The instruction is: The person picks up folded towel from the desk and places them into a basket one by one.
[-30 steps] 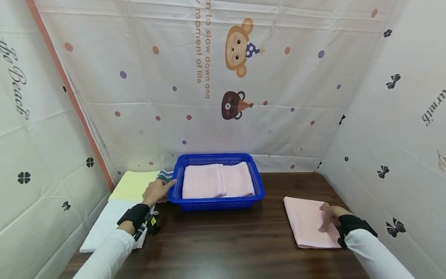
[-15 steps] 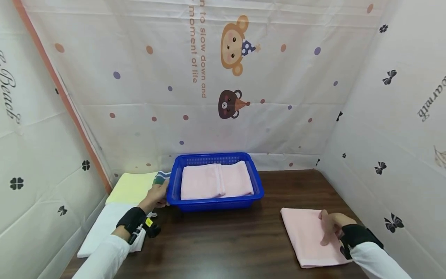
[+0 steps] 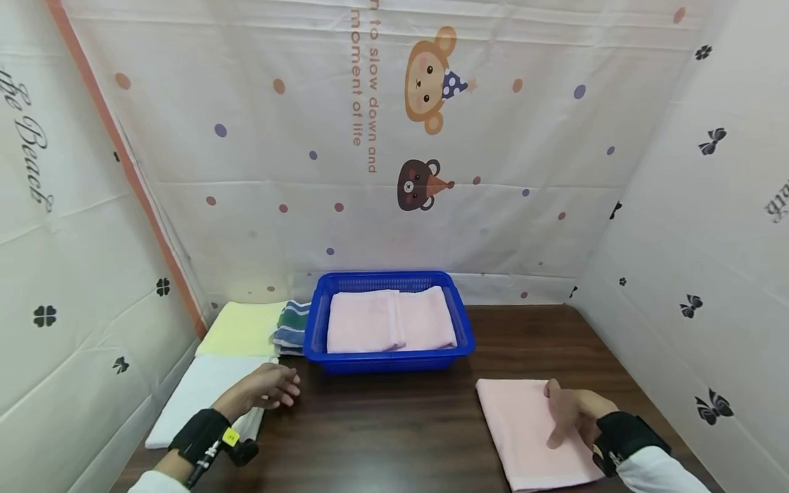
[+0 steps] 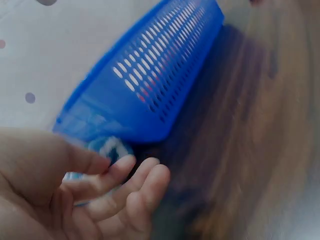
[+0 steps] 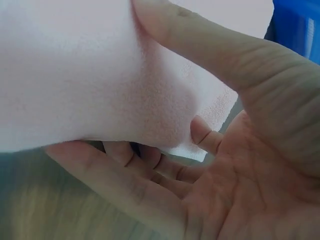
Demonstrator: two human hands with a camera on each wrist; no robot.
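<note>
the right hand [image 3: 570,411] pinches the folded pink towel [image 3: 530,431] at the surface's near right edge, thumb on top, fingers beneath. the left hand [image 3: 265,387] hovers relaxed and empty beside the white towel [image 3: 197,394]. seemingly mid-pickup; the lift needs a level carry toward the blue basket [image 3: 391,359].

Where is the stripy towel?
In the head view, the striped towel sits at the back left of the table, squeezed between the blue basket and the yellow towel.
</note>
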